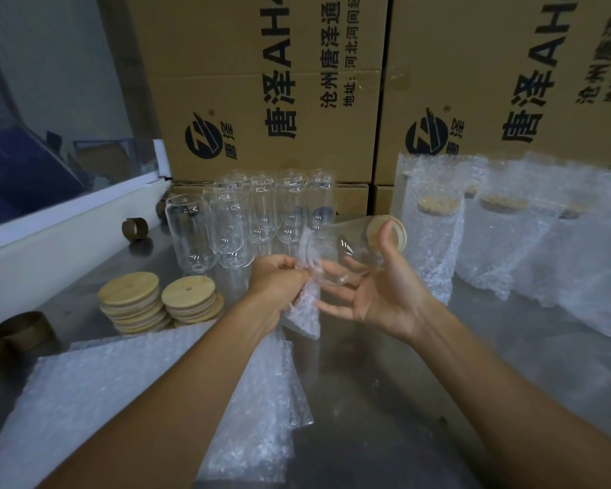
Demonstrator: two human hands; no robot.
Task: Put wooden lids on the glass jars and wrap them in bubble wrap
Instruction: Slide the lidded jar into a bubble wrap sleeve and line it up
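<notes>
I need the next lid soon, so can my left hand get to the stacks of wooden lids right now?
Probably not yet: the left hand grips the bubble wrap bag. The wooden lids lie just left of it, with nothing in between.

I'm holding the lidded glass jar (346, 250) sideways, w/ bubble wrap bag (302, 312) hanging at its base.

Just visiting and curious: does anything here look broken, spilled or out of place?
Nothing looks broken or spilled. The only untidy spot is the two lid stacks, which lean, with discs slid off-centre. The jar lies sideways only because the right hand holds it.
</notes>
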